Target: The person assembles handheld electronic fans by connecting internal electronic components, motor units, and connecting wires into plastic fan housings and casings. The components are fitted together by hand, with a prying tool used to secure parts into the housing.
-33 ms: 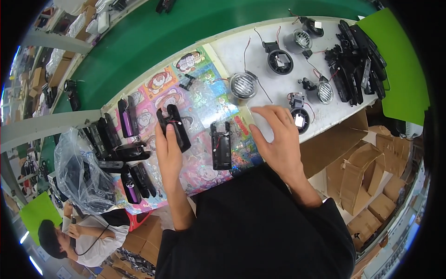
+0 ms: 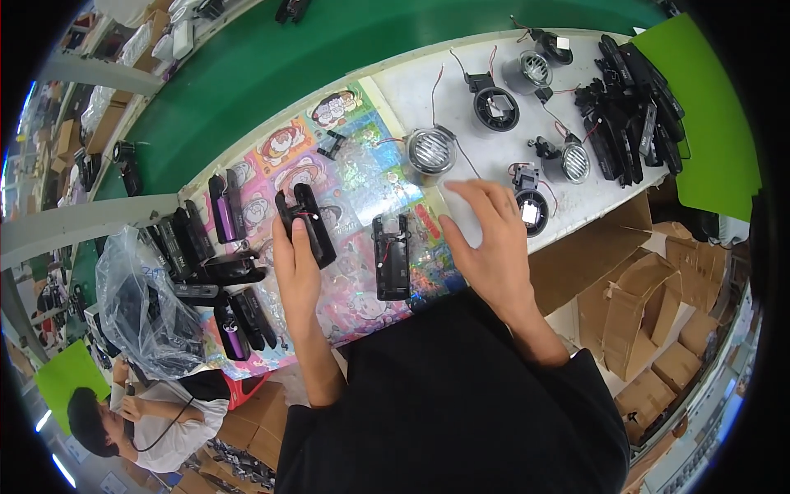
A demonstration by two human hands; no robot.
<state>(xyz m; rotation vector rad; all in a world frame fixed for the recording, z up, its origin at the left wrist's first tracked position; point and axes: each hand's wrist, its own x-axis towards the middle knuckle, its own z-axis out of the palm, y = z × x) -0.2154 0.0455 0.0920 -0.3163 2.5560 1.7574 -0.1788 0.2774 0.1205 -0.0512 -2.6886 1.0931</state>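
Observation:
My left hand (image 2: 298, 284) grips a long black plastic housing (image 2: 318, 232) by its left side, thumb lying on it; red and white wires show near its top. A similar black housing half (image 2: 393, 267), hollow side up with thin wires in it, lies on the colourful cartoon mat (image 2: 284, 142) between my hands. My right hand (image 2: 498, 255) hovers over the mat's right edge, thumb and fingers apart, with nothing in it. Beyond that hand stands a round clear-and-silver fan-like unit (image 2: 431, 151) with wires. A small black bracket (image 2: 332, 145) rests farther back on the mat.
Several round wired units (image 2: 496, 109) stand on the white tabletop at right, beside a black parts pile (image 2: 638, 115). At left lie more black housings (image 2: 177, 243), some with purple cells, and a clear plastic bag (image 2: 136, 305). Cardboard boxes (image 2: 642, 321) fill the lower right. Another person (image 2: 169, 428) sits lower left.
My right hand has shifted very slightly left. My left hand has slid a little to the left along with its housing; everything else stays put.

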